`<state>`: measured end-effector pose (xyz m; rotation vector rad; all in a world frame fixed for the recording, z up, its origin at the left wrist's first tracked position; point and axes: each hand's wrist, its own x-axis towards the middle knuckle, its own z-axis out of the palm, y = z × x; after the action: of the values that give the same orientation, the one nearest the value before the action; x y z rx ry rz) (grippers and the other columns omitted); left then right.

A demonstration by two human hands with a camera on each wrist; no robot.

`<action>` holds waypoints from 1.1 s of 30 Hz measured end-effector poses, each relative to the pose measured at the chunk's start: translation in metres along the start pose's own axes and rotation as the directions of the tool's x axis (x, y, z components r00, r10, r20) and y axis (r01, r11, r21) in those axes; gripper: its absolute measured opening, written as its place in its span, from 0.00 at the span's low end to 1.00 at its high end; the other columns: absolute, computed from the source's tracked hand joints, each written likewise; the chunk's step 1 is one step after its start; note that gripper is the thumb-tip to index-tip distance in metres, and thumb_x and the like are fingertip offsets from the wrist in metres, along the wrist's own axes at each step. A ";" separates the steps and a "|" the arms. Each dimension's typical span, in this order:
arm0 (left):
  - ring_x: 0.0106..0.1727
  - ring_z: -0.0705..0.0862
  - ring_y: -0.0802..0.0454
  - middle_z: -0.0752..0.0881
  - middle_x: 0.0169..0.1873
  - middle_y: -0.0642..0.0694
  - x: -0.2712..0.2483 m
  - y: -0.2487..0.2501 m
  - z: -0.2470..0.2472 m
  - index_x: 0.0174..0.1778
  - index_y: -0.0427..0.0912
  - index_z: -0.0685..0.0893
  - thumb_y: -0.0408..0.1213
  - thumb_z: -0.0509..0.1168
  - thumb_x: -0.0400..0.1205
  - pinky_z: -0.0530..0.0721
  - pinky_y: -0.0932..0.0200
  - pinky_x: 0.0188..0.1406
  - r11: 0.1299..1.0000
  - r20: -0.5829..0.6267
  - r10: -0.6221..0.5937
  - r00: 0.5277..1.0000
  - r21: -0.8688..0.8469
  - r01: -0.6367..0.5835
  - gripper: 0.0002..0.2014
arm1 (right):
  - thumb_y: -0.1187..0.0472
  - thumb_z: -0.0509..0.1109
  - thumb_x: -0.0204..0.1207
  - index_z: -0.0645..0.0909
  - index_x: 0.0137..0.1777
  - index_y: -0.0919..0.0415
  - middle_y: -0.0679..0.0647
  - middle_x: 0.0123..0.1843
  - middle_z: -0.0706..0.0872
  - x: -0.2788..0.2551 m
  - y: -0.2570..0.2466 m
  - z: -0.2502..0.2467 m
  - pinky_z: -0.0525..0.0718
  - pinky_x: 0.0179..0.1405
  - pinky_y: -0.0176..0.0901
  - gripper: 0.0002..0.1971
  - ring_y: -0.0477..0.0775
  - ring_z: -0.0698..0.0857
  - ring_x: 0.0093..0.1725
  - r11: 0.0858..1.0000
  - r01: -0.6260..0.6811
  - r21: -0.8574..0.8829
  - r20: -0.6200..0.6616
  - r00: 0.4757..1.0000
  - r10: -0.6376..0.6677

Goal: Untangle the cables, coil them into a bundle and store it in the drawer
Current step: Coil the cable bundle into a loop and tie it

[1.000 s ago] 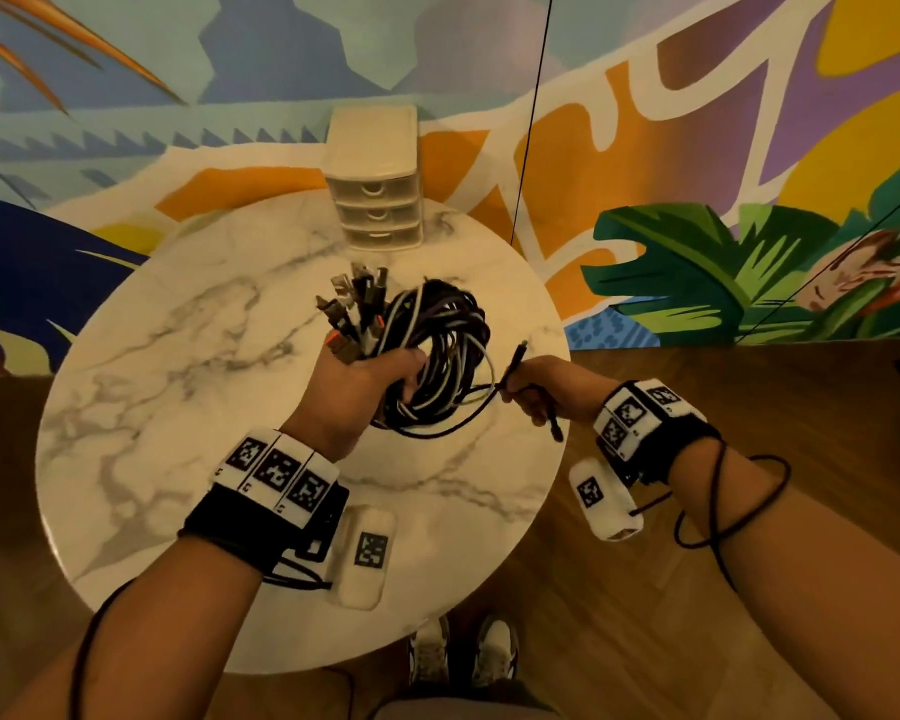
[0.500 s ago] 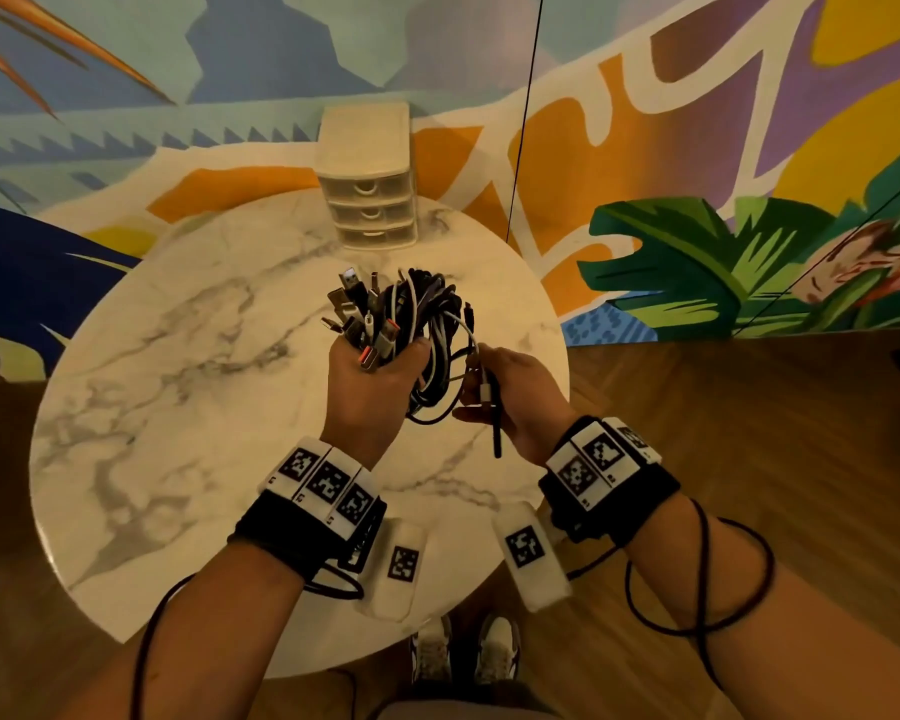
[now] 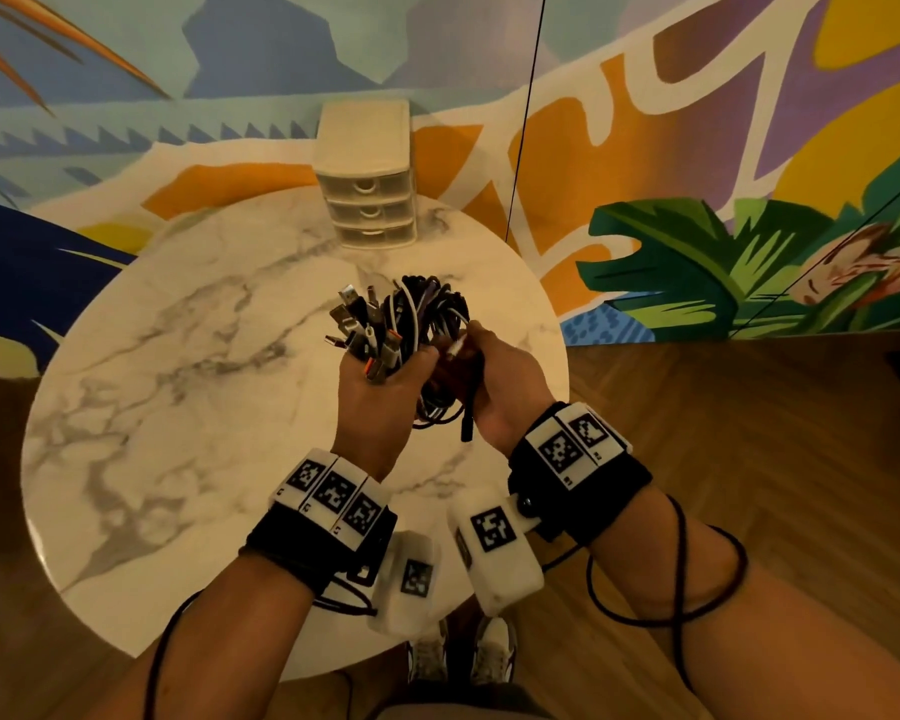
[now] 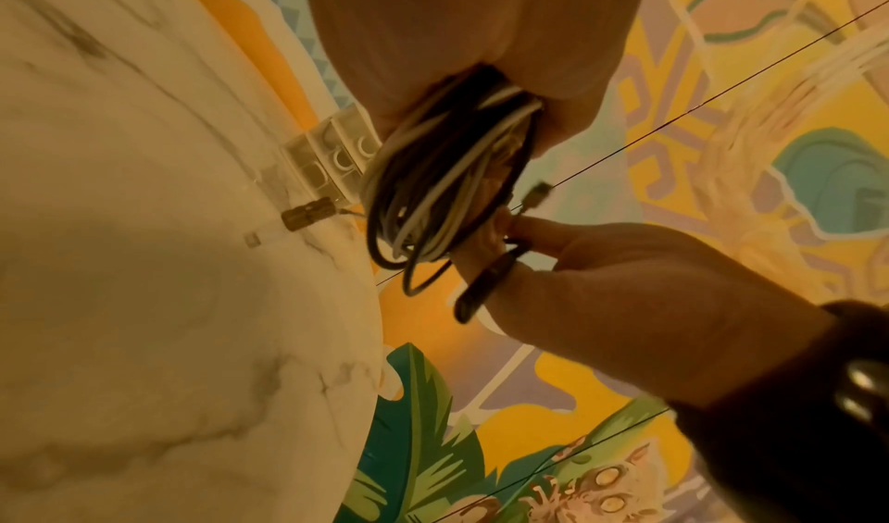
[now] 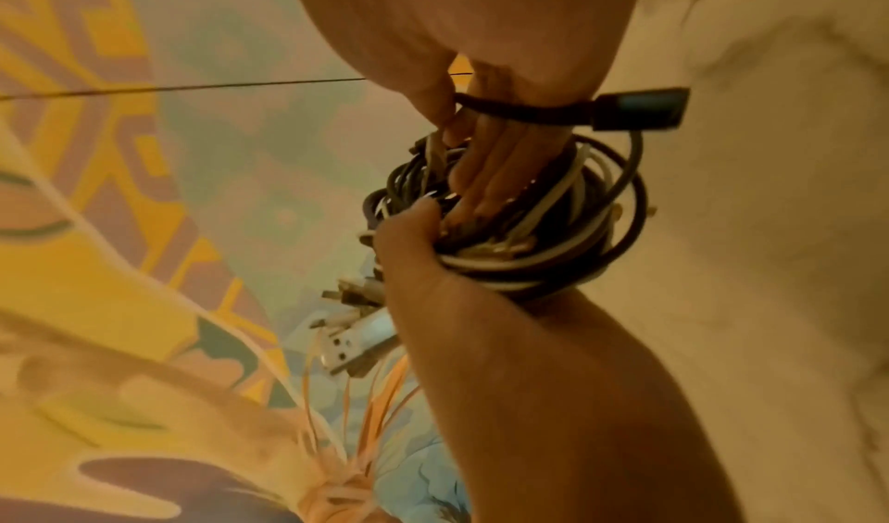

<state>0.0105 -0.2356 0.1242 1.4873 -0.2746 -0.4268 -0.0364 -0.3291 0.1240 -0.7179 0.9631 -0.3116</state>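
Observation:
A coil of black and white cables (image 3: 427, 314) (image 4: 442, 189) (image 5: 538, 227) hangs above the middle of the round marble table (image 3: 152, 407). My left hand (image 3: 385, 387) grips the coil, with several plug ends (image 3: 359, 330) fanning out above its thumb. My right hand (image 3: 494, 376) is pressed against the coil's right side and pinches a loose black cable end; its dark plug (image 3: 467, 428) (image 4: 481, 288) (image 5: 640, 109) sticks out below the hand. The small beige three-drawer unit (image 3: 367, 174) (image 4: 327, 158) stands at the table's far edge, all drawers closed.
A painted wall rises right behind the table and the drawer unit. A thin dark line (image 3: 523, 116) runs down the wall to the right of the unit. Wooden floor (image 3: 749, 433) lies to the right; my shoes (image 3: 463, 652) show below the table's near edge.
My right hand has come in from the right with the loose black cable end, drawing the slack up against the coil. The left hand has lifted the bundle slightly away from me.

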 end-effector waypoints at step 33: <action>0.28 0.77 0.52 0.79 0.25 0.45 0.026 -0.003 -0.029 0.49 0.34 0.80 0.26 0.59 0.78 0.81 0.60 0.32 0.842 0.417 -0.396 0.818 -0.190 0.504 0.07 | 0.62 0.79 0.69 0.81 0.63 0.61 0.55 0.51 0.90 0.008 0.000 -0.018 0.87 0.39 0.39 0.22 0.49 0.90 0.45 0.909 0.284 -0.307 0.296 0.936 -0.192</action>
<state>0.0462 -0.2213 0.1168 1.1608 -0.1298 -1.0959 -0.0464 -0.3411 0.1122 -1.1769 0.6831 -0.2568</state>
